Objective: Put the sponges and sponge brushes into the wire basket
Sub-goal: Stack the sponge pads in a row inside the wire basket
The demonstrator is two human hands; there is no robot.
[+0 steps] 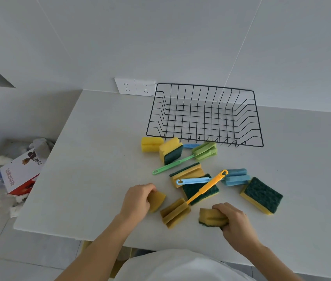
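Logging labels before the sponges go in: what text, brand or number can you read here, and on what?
Red-and-white box on the floor left of the counter: red printing along its side, too blurred to read.
Sponges, sponge brushes, wire basket: no text visible.
Wall sockets: no readable marking.

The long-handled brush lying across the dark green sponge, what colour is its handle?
Orange, the brush handle, seen in the head view.
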